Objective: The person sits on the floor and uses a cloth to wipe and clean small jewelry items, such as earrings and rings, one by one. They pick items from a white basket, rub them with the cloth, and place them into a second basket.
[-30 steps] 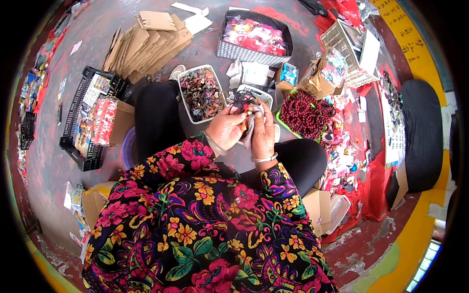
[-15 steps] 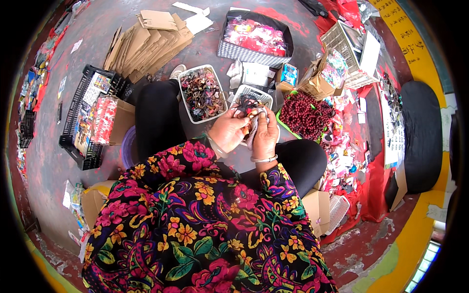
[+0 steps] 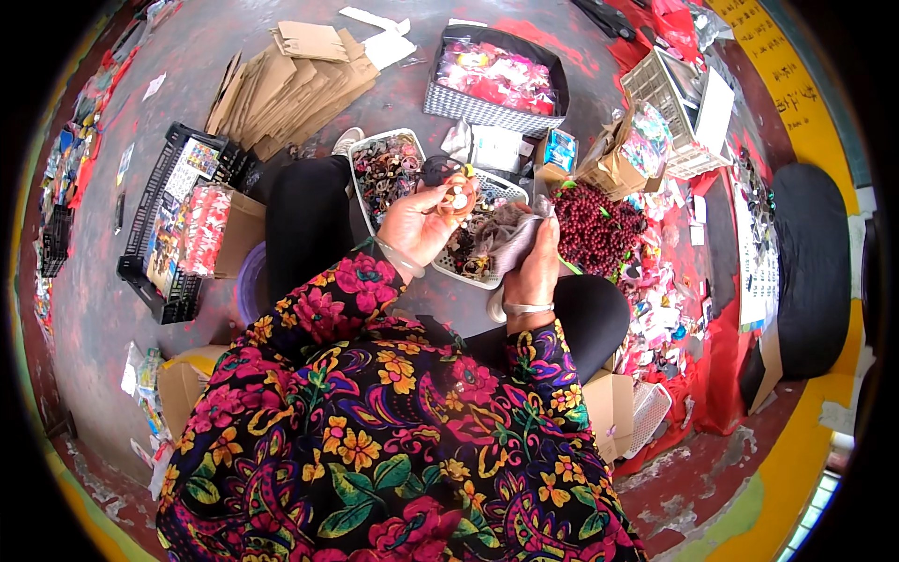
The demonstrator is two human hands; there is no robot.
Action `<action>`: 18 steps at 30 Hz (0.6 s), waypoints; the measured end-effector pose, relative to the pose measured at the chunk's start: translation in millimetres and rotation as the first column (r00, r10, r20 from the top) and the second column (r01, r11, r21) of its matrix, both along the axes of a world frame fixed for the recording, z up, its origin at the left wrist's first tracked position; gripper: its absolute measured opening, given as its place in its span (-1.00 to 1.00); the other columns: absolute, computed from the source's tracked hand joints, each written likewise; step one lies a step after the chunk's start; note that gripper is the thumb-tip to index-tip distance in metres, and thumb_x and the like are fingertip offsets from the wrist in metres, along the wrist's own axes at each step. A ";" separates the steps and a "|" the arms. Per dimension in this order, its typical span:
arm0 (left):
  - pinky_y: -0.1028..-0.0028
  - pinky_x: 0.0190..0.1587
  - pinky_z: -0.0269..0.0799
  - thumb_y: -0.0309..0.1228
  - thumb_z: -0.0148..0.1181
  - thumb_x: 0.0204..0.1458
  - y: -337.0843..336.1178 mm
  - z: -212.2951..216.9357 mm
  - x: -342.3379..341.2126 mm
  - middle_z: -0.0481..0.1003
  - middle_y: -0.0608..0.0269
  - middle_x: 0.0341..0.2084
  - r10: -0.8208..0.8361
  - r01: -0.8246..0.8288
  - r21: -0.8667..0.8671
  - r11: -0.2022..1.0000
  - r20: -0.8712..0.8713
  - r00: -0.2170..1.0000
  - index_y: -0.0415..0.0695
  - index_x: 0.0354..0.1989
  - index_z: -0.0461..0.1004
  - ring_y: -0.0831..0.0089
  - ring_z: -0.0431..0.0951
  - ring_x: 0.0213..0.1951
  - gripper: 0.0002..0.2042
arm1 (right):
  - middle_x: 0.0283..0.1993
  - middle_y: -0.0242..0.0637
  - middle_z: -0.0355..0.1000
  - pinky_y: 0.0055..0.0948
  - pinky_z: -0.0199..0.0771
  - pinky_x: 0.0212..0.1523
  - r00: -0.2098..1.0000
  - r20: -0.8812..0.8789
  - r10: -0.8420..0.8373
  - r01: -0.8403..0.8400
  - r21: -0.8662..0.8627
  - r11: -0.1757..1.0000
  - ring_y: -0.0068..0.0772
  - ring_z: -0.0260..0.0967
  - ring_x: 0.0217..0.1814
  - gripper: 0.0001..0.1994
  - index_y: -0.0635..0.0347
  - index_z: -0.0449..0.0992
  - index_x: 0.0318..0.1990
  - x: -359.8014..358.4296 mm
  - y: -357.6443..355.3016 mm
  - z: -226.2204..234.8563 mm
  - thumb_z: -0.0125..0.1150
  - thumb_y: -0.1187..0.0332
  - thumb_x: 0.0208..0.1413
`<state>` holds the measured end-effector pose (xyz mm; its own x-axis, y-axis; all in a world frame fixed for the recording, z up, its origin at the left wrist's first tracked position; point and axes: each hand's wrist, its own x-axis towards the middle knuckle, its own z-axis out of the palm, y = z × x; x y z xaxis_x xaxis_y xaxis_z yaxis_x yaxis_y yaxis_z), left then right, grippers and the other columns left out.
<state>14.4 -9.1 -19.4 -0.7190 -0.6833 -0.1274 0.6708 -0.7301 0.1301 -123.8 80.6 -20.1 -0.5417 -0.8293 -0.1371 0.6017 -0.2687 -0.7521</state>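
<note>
My left hand point(image 3: 417, 225) is closed on a small bunch of hair ties point(image 3: 458, 199), orange-brown and dark, with a pale round piece among them. Soft grey cloth, perhaps a scrunchie point(image 3: 513, 234), is gripped in my right hand point(image 3: 536, 267), with its fingers partly hidden. Both hands are over a small white basket point(image 3: 506, 186) with dark and brown hair ties inside. Just beyond my left hand stands a larger white basket point(image 3: 419, 140) full of mixed-colour hair ties.
Dark red beads point(image 3: 599, 225) lie in a heap to the right, beside an open carton point(image 3: 609, 173). A checked bin point(image 3: 496, 114) of pink packets stands ahead. Flattened cardboard point(image 3: 290, 94) and a black crate point(image 3: 159, 300) are on the left.
My hands were together over the small basket and have moved apart. My left hand went left with the hair ties; my right hand moved right and slightly nearer with the grey cloth.
</note>
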 end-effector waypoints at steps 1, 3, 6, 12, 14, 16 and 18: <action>0.39 0.02 0.24 -0.55 -0.10 0.02 -0.9 -5.6 -1.0 0.31 -0.06 -0.11 -0.019 0.019 0.004 1.000 -0.053 0.998 -0.45 -0.12 0.25 0.26 0.32 -0.03 -0.73 | -0.03 -0.27 0.24 -0.44 0.20 0.03 0.980 -0.193 -0.052 0.053 -0.001 0.999 -0.44 0.18 -0.01 -0.64 0.19 0.13 0.08 10.6 -1.1 5.7 -0.29 0.23 0.20; 0.44 -0.06 0.33 -0.58 -0.08 0.01 10.3 3.1 -6.7 0.36 0.01 -0.19 0.021 -0.025 0.058 0.998 0.066 0.998 -0.39 -0.14 0.28 0.31 0.37 -0.10 -0.77 | 0.02 -0.27 0.21 -0.50 0.12 0.08 0.865 -0.501 -0.022 0.036 0.018 0.999 -0.48 0.13 0.05 -0.58 0.19 0.05 0.16 24.6 -1.0 9.4 -0.27 0.23 0.19; 0.45 -0.06 0.34 -0.62 -0.10 0.00 26.7 -11.6 -13.4 0.41 0.15 -0.26 -0.057 0.057 0.008 0.998 -0.025 0.998 -0.33 -0.19 0.33 0.37 0.41 -0.14 -0.81 | 0.10 -0.25 0.14 -0.54 0.03 0.13 0.883 -0.455 0.119 -0.135 -0.004 0.991 -0.46 0.07 0.12 -0.51 0.19 -0.10 0.23 46.6 0.9 1.4 -0.23 0.28 0.18; 0.41 -0.11 0.32 -0.63 -0.07 -0.05 18.9 11.9 -9.6 0.34 -0.12 -0.13 -0.062 0.064 -0.027 0.998 0.062 0.996 -0.33 -0.30 0.39 0.28 0.39 -0.15 -0.85 | 0.01 -0.18 0.23 -0.40 0.25 0.03 0.979 0.116 0.166 -0.151 -0.132 0.980 -0.32 0.25 0.01 -0.63 0.21 0.07 0.11 26.7 -3.6 -11.8 -0.26 0.28 0.19; 0.44 -0.18 0.31 -0.56 -0.06 -0.01 11.9 7.3 -3.7 0.36 -0.06 -0.18 -0.109 0.107 -0.080 0.991 -0.015 0.994 -0.31 -0.30 0.40 0.29 0.37 -0.14 -0.85 | -0.11 -0.21 0.32 -0.43 0.34 -0.11 0.987 0.082 0.135 -0.136 0.005 0.991 -0.37 0.31 -0.13 -0.67 0.22 0.21 0.00 16.7 -1.0 -6.9 -0.28 0.21 0.20; 0.47 -0.23 0.31 -0.49 -0.06 0.02 7.8 -4.3 0.2 0.39 0.01 -0.26 -0.158 0.136 -0.142 0.980 -0.157 0.975 -0.29 -0.27 0.39 0.30 0.35 -0.14 -0.84 | -0.25 -0.24 0.38 -0.45 0.38 -0.25 0.982 0.187 0.035 -0.060 0.135 0.989 -0.42 0.35 -0.27 -0.65 0.22 0.33 -0.14 6.3 -2.4 -4.7 -0.30 0.16 0.20; 0.49 -0.29 0.30 -0.41 -0.06 0.05 8.4 -5.4 1.0 0.39 0.10 -0.38 -0.126 0.124 -0.114 0.986 -0.013 0.992 -0.27 -0.24 0.36 0.33 0.36 -0.21 -0.80 | -0.30 -0.29 0.37 -0.48 0.39 -0.28 0.988 0.155 -0.007 -0.021 0.179 0.984 -0.43 0.34 -0.29 -0.67 0.21 0.33 -0.16 -1.4 -0.2 0.4 -0.24 0.15 0.18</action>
<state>15.4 -0.7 -24.8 -0.8013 -0.5970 -0.0393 0.5785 -0.7899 0.2032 -125.2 80.4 -19.7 -0.4967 -0.7872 -0.3655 0.7157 -0.1333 -0.6855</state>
